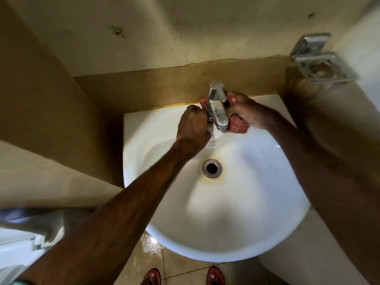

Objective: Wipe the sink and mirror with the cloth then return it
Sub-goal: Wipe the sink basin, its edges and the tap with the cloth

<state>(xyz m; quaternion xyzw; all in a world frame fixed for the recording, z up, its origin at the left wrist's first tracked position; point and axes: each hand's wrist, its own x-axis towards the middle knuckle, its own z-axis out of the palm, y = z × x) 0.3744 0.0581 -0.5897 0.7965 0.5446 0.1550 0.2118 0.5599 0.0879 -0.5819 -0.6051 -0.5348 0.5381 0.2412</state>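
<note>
Here I am watching the left hand (193, 124) and right hand (246, 112) each gripping an end of the red checked cloth (237, 126). It is looping behind the chrome tap (217, 109) on the white ceramic sink (226, 233).

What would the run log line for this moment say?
phase: wiping tap | cloth: looped round tap | left hand: grips cloth | right hand: grips cloth

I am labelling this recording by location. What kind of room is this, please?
Most likely a small bathroom or washroom: a white sink with a metal tap, a wall-mounted metal soap holder, and a wet tiled floor below.
</note>
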